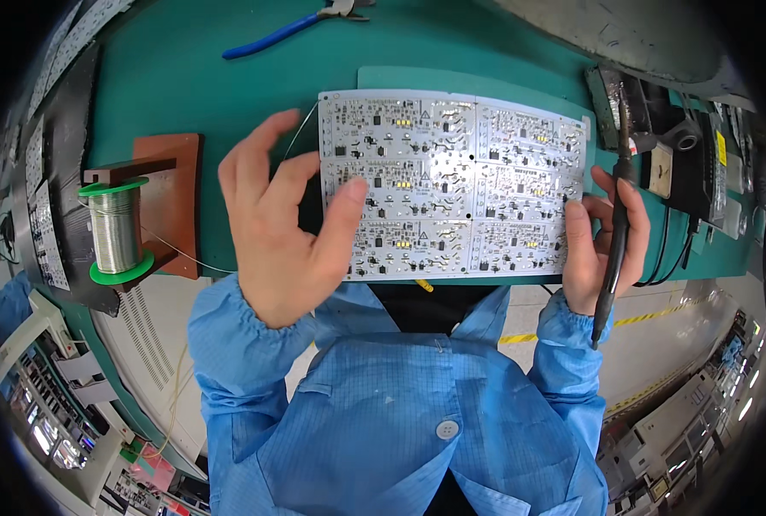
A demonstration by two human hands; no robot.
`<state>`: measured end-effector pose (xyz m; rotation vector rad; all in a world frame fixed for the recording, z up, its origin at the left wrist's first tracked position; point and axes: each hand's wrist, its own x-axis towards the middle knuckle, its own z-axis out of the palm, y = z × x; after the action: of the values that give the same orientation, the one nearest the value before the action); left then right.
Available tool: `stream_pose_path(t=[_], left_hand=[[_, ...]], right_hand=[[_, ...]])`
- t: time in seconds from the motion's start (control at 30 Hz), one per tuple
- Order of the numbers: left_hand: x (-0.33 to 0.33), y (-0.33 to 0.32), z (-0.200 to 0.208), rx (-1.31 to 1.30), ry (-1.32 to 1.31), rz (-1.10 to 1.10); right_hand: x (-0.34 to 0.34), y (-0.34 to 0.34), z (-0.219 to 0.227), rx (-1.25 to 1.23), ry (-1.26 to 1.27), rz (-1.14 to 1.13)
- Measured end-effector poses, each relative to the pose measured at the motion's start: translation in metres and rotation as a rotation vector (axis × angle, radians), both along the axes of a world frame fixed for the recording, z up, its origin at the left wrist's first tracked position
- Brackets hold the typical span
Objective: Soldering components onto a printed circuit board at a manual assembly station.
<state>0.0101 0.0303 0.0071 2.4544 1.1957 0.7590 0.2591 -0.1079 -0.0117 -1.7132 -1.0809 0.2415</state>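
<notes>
A white circuit board panel (400,185), crowded with small black and yellow parts, lies across the mat in front of me. My left hand (284,219) grips its left edge, thumb on the top face and index finger at the rim. A thin solder wire (299,133) runs by the raised fingers of that hand. At the opposite edge, my right hand (611,241) pinches the panel with its thumb. Across those same fingers rests a black soldering iron (613,271), its tip end pointing away from me and its cord end toward my sleeve.
To the left, a solder wire spool (115,228) with green flanges sits on a stand beside a brown plate (170,202). Blue-handled cutters (275,36) lie at the far side of the green mat (228,95). Black soldering equipment (680,138) and cables stand at the right.
</notes>
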Motion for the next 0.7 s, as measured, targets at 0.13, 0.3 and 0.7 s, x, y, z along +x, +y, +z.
stream_pose_path(t=[0.13, 0.3, 0.7], left_hand=[[-0.004, -0.023, 0.02, -0.105, -0.401, -0.039], [-0.007, -0.03, 0.028, -0.201, -0.8, -0.122], [0.006, -0.028, 0.033, 0.135, -0.609, -0.425]], right_hand=[[-0.011, -0.005, 0.011, 0.286, 0.105, -0.169], [-0.02, 0.006, 0.021, 0.54, 0.209, 0.006], [-0.002, -0.026, 0.023, 0.421, -0.244, 0.075]])
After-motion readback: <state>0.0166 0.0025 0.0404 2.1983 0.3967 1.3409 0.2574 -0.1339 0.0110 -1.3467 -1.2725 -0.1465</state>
